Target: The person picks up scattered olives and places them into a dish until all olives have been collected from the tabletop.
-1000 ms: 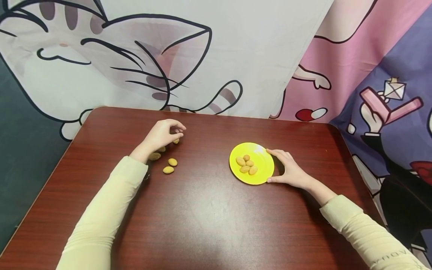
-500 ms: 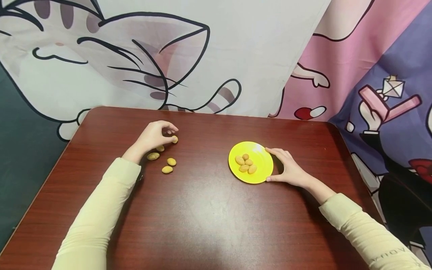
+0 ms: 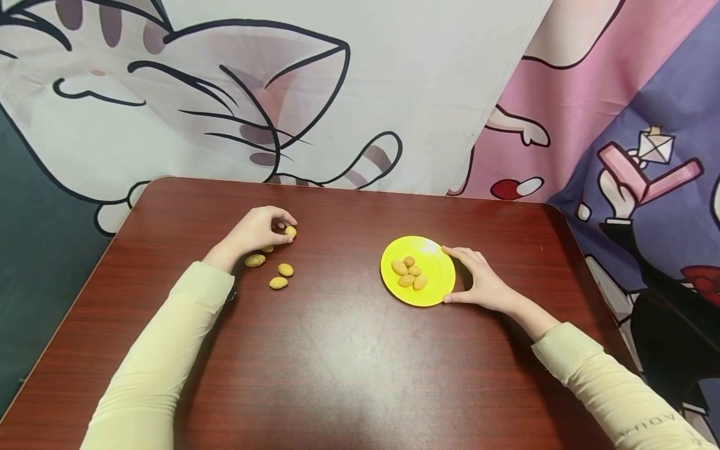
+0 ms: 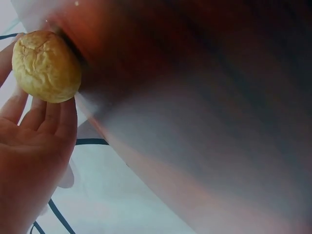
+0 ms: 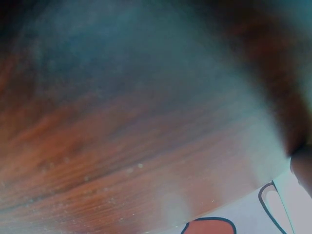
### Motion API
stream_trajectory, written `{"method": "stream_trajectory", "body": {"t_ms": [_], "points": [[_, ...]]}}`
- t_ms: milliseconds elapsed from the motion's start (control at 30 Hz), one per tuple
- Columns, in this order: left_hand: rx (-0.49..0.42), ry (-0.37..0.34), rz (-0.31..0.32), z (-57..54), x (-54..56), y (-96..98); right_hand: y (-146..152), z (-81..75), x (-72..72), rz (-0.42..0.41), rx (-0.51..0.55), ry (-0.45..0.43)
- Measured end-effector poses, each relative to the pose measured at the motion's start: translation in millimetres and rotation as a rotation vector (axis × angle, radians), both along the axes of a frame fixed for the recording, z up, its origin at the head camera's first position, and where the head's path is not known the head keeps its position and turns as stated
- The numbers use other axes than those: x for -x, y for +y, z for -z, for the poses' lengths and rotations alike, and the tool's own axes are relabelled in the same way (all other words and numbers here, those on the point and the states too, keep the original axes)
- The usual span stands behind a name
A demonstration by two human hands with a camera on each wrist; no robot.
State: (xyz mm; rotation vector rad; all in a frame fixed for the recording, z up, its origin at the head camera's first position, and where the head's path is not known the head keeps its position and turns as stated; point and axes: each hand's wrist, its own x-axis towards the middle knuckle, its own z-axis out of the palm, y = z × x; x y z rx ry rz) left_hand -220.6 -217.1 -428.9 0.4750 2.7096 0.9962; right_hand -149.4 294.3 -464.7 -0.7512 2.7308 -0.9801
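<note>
Two cream sleeves [image 3: 140,362], mine, reach in over the brown tabletop [image 3: 349,350]. Right hand [image 3: 484,284] grips the yellow plate [image 3: 441,275] by its rim, thumb and index finger spread, on the side toward the right edge. Five yellow fruits [image 3: 415,270] sit clustered on it. Right wrist view is mostly blurred tabletop.

Loose ones, toward the left edge, well apart from the plate: front fruit [image 3: 278,283] nearest me, second fruit [image 3: 285,269] just behind it, third fruit [image 3: 255,260] near my left wrist, fourth fruit [image 3: 267,248] partly hidden under the hand.

Farther up, toward the far-left corner: left hand [image 3: 255,229] pinches a wrinkled fruit [image 3: 290,232] at thumb and fingertips. Can't tell if it touches the tabletop.

Behind the far edge: white cat backdrop [image 3: 416,94]; pink-and-purple cloth [image 3: 607,100] past the far-right corner.
</note>
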Motion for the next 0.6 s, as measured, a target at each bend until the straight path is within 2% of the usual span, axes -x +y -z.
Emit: {"method": "stream_trajectory", "body": {"t_ms": [333, 600], "points": [[0.015, -0.002, -0.003, 3.5, 1.7, 0.5, 0.7, 1.2, 0.5, -0.004, 0.003, 0.01], [0.028, 0.015, -0.009, 1.8, 0.7, 3.2, 0.8, 1.3, 0.3, -0.005, 0.003, 0.012]]}}
